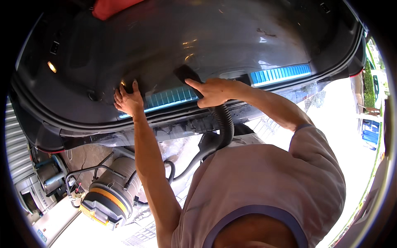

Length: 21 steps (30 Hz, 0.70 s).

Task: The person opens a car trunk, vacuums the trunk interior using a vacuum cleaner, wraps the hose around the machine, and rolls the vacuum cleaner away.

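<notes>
My right hand (pixel 214 91) grips the black vacuum nozzle (pixel 187 74), index finger stretched along it. The nozzle's flat end meets the dark boot floor (pixel 214 40) of a car, just inside the sill. From below that hand the ribbed vacuum hose (pixel 225 124) curves down past my shirt. My left hand (pixel 128 100), fingers spread and holding nothing, rests at the boot's edge, to the left of the nozzle. Blue-looking ribbed sill plates (pixel 280 74) line the edge; my right hand and forearm hide part of this strip.
A drum vacuum cleaner (pixel 113 192) with a tubular frame stands on the ground at lower left. The rear bumper (pixel 173 130) runs between me and the boot. A red item (pixel 114 7) lies deep inside, and a lit lamp (pixel 51 67) shows on the left trim.
</notes>
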Motion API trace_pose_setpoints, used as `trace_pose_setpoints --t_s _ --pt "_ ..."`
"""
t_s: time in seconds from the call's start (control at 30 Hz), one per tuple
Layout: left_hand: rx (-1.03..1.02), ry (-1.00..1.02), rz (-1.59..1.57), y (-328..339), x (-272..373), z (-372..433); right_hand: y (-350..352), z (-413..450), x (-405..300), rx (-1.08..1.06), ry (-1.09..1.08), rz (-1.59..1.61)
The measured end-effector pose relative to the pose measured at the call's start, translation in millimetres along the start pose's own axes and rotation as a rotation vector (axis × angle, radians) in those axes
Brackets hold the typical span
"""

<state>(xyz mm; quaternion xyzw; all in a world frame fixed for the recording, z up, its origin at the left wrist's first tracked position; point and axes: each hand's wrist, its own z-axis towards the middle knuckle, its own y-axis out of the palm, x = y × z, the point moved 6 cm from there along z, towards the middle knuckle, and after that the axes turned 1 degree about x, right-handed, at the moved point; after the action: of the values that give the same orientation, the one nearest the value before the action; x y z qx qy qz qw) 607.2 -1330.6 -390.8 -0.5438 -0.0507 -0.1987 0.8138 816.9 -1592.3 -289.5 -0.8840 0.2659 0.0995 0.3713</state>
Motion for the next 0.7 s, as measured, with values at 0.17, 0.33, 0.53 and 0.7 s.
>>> trace_pose_setpoints --t_s 0.17,0.33,0.53,0.7 --pt "-0.025 0.005 0.007 0.0 1.7 -8.4 -1.2 -71.4 70.5 0.559 -0.064 0.247" --pt "-0.010 0.025 0.006 -2.6 8.5 -11.1 -18.0 -131.9 243.5 1.106 0.335 0.928" --pt "-0.073 0.065 0.054 -1.9 19.4 -17.7 46.3 -61.4 238.4 0.667 0.526 0.265" --pt "-0.060 0.041 0.078 1.3 10.1 -21.4 71.8 -59.9 99.8 0.365 0.339 0.267"
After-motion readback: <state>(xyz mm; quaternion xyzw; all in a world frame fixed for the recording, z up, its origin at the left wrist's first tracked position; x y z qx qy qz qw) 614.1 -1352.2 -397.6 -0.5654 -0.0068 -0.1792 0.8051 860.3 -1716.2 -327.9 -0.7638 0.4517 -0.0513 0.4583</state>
